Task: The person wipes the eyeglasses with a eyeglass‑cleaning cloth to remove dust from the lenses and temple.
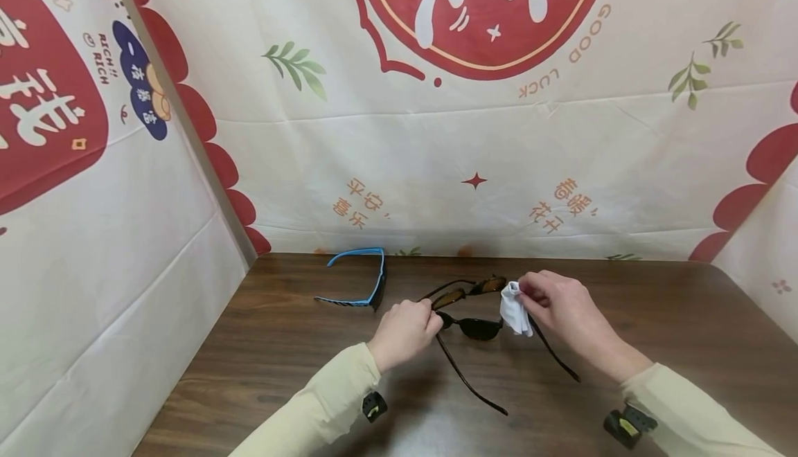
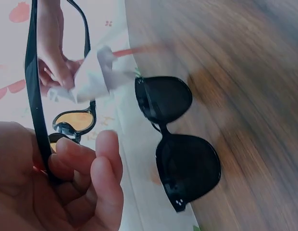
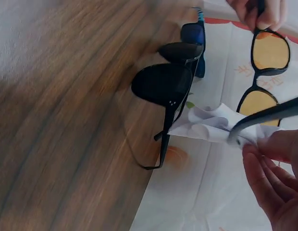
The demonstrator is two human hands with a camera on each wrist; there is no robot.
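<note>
My left hand point(image 1: 405, 332) grips a pair of dark-framed glasses point(image 3: 270, 50) with amber lenses at one corner of the frame, their temples stretching toward me. In the right wrist view, the fingers of that hand pinch the frame near the hinge. A crumpled white cloth point(image 1: 515, 310) is pinched between the thumb and fingers of my right hand point(image 1: 564, 308), close to the other end of the glasses. One temple point(image 3: 279, 114) passes right by the right fingers. Below the amber lenses, black sunglasses point(image 1: 480, 329) lie on the table, partly overlapped by the held pair.
Blue-framed sunglasses point(image 1: 379, 278) lie open at the back left of the dark wooden table point(image 1: 249, 374). A white printed curtain point(image 1: 399, 166) hangs along the table's back edge, and another curtain point(image 1: 125, 256) stands at the left.
</note>
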